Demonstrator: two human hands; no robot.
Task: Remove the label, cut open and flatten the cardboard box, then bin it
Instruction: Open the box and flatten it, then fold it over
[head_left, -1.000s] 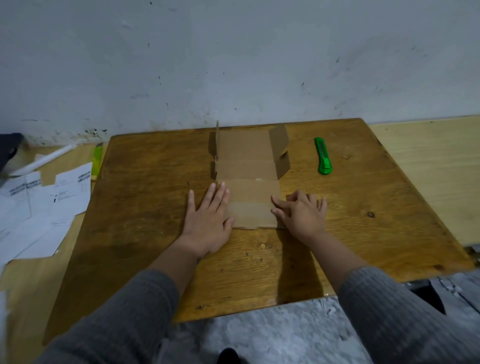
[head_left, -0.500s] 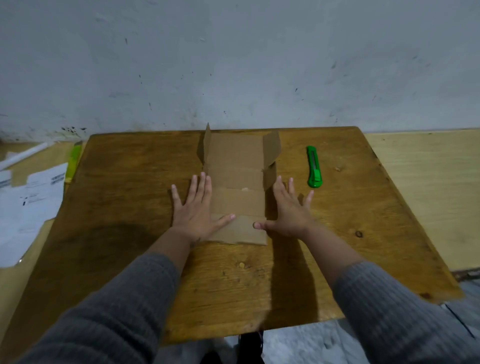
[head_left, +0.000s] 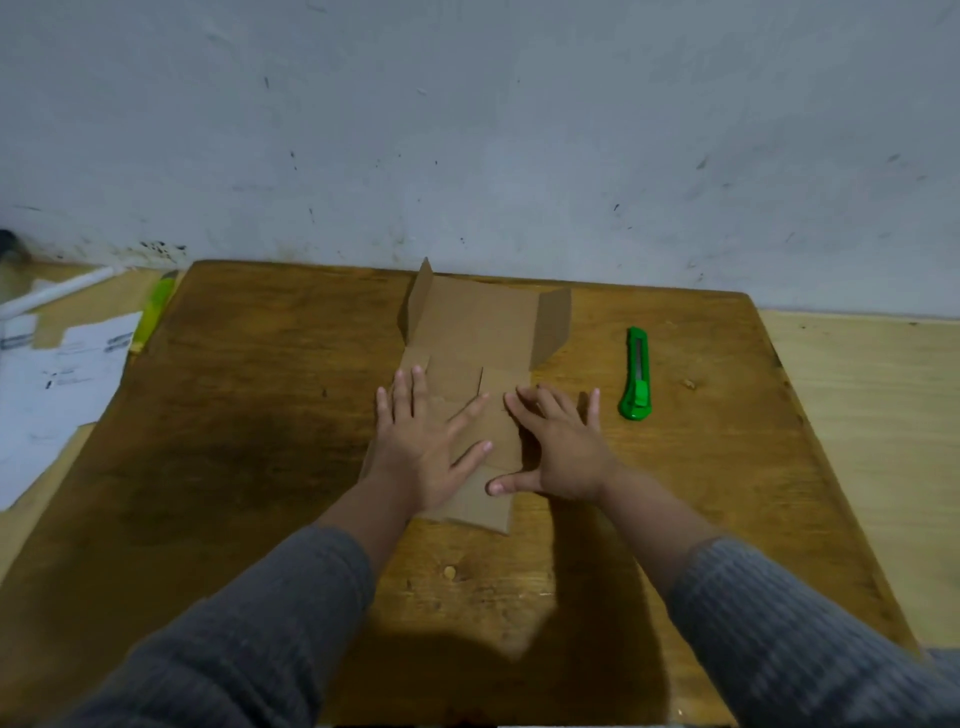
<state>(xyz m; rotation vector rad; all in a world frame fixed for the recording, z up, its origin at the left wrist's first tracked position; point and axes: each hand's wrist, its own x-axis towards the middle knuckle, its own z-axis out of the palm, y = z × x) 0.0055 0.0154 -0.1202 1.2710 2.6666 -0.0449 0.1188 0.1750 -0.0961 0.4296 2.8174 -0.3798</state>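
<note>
Cardboard box (head_left: 480, 332), already cut open and spread out, lies near the middle of the brown wooden table (head_left: 249, 467), its long axis running from the wall toward the person; two far side flaps stand up at an angle, one on the left edge and one on the right, while the nearer panels lie flat. Far to the left, off the table on a paler surface, sit white printed papers (head_left: 57, 374), with a white tube (head_left: 57, 291) lying behind them and a yellow-green object (head_left: 153, 306) resting just beside the table's left edge. The left hand (head_left: 421, 452) lies palm down with fingers straight and spread, pressing on the left part of the flat cardboard, its outer fingers reaching over the left edge onto the wood. Just to its right, the right hand (head_left: 561, 447) is also palm down and spread, flat on the right side of the cardboard, its thumb pointing left across the near panel toward the other hand and its little finger out over the table. Both arms wear grey ribbed sleeves (head_left: 810, 644). Right of the hands, apart from the cardboard, a green utility knife (head_left: 636, 374) lies on the table, pointing toward the wall. A lighter wooden surface (head_left: 872, 441) adjoins the table at far right.
</note>
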